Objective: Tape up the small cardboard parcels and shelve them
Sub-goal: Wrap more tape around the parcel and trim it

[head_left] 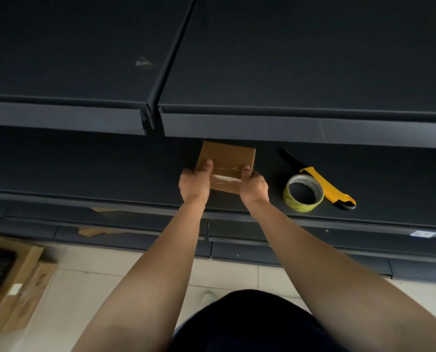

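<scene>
At the centre of the view, a small, flat, brown cardboard parcel [228,158] is gripped from both sides by two bare hands. The left hand [195,184] is clamped on the parcel's near left corner, with its thumb laid across the top face. The right hand [253,185] is clamped on the near right corner in the same way, thumb on top. The remaining fingers are hidden under the hands and the parcel.

A strip of clear glossy tape [224,177] is seen across the parcel's top, running between the two thumbs. The parcel is held low over a dark grey metal shelf [110,168], its far edge tucked just under the front lip of the dark upper shelf [262,125]. Whether it is touching the shelf surface cannot be told.

To the right, on the same shelf and apart from the right hand, a yellowish roll of clear packing tape [300,205] is laid flat. Just beside it, a yellow and black utility knife [323,182] is laid at an angle, its dark end pointed away under the upper shelf.

Below the shelf edge at left, flat pieces of brown cardboard [102,231] are seen on a lower shelf. At lower left, a large brown cardboard box [21,275] is set on the pale tiled floor [110,275].
</scene>
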Available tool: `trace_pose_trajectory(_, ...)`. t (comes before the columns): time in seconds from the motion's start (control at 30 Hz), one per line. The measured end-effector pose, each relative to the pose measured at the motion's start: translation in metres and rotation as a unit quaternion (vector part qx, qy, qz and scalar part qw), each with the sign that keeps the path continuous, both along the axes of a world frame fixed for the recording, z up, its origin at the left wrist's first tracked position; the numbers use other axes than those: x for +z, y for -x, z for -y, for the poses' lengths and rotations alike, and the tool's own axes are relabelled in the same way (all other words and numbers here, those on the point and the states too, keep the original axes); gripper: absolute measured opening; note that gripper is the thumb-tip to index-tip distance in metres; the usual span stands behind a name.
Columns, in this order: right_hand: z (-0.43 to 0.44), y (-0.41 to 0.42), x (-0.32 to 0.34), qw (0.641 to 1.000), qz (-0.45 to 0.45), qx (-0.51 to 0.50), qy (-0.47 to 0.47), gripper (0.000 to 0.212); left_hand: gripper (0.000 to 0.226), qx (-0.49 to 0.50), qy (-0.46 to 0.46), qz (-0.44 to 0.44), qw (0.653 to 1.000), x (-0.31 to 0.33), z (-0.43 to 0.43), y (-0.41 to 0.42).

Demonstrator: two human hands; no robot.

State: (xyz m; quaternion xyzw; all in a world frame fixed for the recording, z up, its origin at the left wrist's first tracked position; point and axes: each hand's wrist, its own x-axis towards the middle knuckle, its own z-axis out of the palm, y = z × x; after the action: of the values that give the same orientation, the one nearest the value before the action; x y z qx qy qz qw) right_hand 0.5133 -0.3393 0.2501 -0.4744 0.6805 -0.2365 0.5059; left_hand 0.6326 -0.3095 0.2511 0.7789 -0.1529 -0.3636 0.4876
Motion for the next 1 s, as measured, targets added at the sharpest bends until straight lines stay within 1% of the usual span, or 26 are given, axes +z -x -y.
trace_pose_trajectory(0.1, 0.002, -0.007, 0.002, 0.999, -0.002, -0.022, -0.022, 0.065, 0.062, -0.056, -0.005, 0.052, 0.997, -0.002, 0.0, 0.009)
trace_pose_trajectory(0.13, 0.002, -0.008, 0.003, 1.0, -0.008, -0.024, -0.018, 0.067, 0.066, -0.063, -0.014, 0.062, 0.996, -0.002, -0.001, 0.01)
trace_pose_trajectory(0.2, 0.003, -0.007, 0.002, 1.0, -0.019, -0.019, -0.003, 0.063, 0.062, -0.06, -0.024, 0.063, 0.996, -0.004, -0.002, 0.009)
trace_pose_trajectory(0.33, 0.003, -0.001, -0.001, 0.999, -0.035, 0.006, 0.022, 0.051, 0.042, -0.026, 0.019, 0.065, 0.997, -0.012, -0.006, 0.003)
trace_pose_trajectory(0.43, 0.002, 0.004, -0.004, 0.999, -0.028, 0.006, 0.039, 0.05, 0.045, -0.018, 0.035, 0.081, 0.996, -0.016, -0.009, 0.003)
trace_pose_trajectory(0.57, 0.001, 0.01, -0.008, 0.999, -0.001, -0.002, 0.045, 0.052, 0.05, 0.004, 0.033, 0.111, 0.993, -0.015, -0.011, 0.005)
trace_pose_trajectory(0.7, 0.001, 0.015, -0.012, 0.999, 0.035, -0.008, 0.007, 0.058, 0.048, 0.031, 0.033, 0.121, 0.992, -0.014, -0.012, 0.012)
trace_pose_trajectory(0.83, -0.002, 0.019, -0.014, 0.997, 0.031, 0.055, 0.047, 0.054, 0.055, 0.001, 0.01, 0.168, 0.986, -0.011, -0.011, 0.015)
trace_pose_trajectory(0.93, 0.001, 0.021, -0.013, 0.995, -0.008, 0.079, 0.055, 0.056, 0.06, -0.031, -0.013, 0.157, 0.987, -0.01, -0.009, 0.006)
trace_pose_trajectory(1.0, 0.001, 0.02, -0.014, 0.994, -0.018, 0.091, 0.058, 0.059, 0.061, -0.086, -0.01, 0.141, 0.986, -0.012, -0.012, 0.003)
